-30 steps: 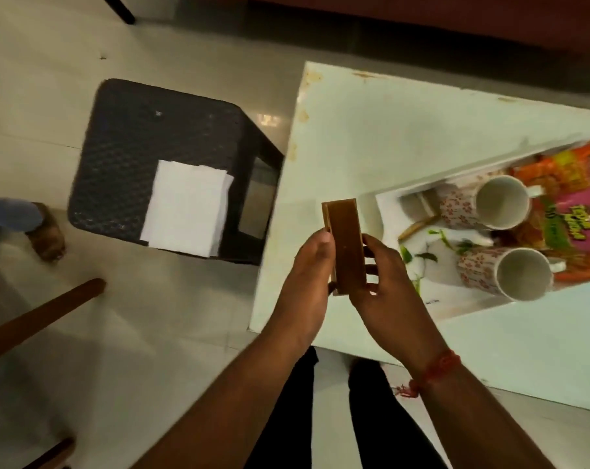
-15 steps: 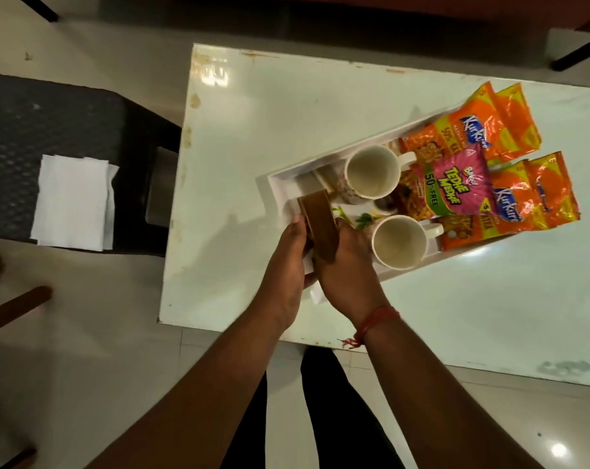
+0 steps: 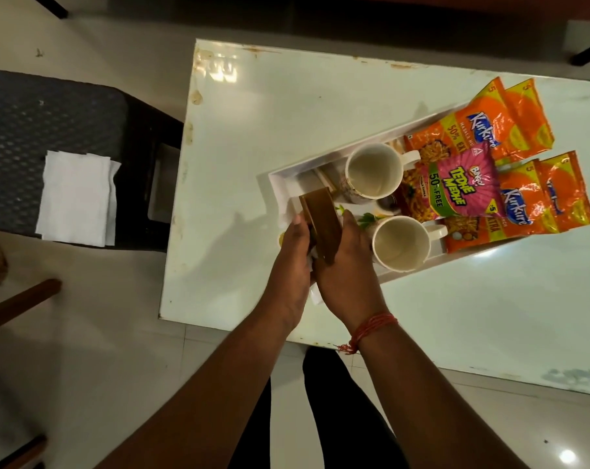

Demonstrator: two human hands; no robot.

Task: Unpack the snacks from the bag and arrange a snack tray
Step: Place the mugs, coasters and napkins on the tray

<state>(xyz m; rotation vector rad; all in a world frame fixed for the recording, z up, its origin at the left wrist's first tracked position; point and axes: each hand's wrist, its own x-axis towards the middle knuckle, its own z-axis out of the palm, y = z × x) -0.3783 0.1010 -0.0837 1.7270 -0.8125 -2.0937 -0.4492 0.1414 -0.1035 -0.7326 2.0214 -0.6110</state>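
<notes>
A white tray lies slantwise on the white table. In it stand two empty floral mugs, one at the back and one nearer. Orange Kurkure packets and a pink Bingo packet fill its right end. My left hand and my right hand together hold a flat brown wooden holder on edge over the tray's near-left corner. A bit of white tissue shows between my hands.
A dark woven stool stands left of the table with a stack of white napkins on it. A wooden chair part juts in at the left. The table's near edge runs just above my legs.
The view swung right and now takes in the whole tray. Both hands have carried the brown holder from the table's front-left area to over the tray's near-left corner.
</notes>
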